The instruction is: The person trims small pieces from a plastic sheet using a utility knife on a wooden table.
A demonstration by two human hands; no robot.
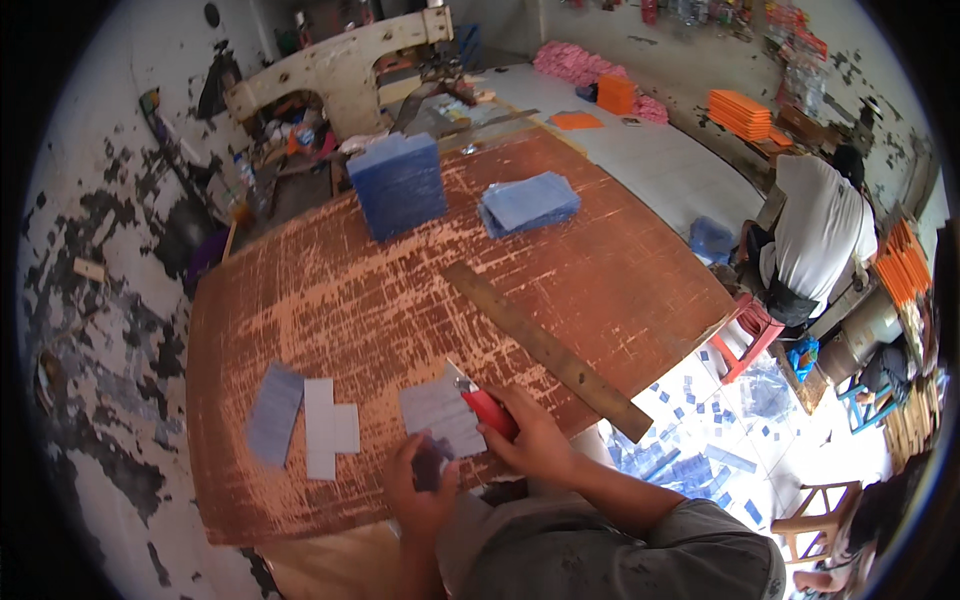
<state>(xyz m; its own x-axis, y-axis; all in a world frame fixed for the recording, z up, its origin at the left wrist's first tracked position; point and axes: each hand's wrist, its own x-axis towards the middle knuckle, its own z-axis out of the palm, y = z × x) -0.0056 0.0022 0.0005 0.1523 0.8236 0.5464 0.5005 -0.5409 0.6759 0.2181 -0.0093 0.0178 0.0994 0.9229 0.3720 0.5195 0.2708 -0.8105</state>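
Observation:
My right hand [537, 438] is closed around a red-handled cutter knife [488, 410], its blade pointing away from me over a pale blue-grey sheet [428, 408] near the front of the table. At that sheet's near edge, my left hand [422, 505] grips a small dark blue piece [432, 461] between thumb and fingers. To the left lies a light T-shaped template [321, 430] beside a stack of blue-grey sheets [273, 415]. A long brown wooden ruler [545, 350] lies slantwise beyond my right hand.
Farther back on the scratched brown table [620, 265] are a tall blue stack [397, 187] and a lower blue stack [530, 202]. Blue offcuts [690, 475] litter the floor at right. A person in a white shirt [815, 225] bends near a red stool [745, 335]. A large machine [345, 60] stands behind.

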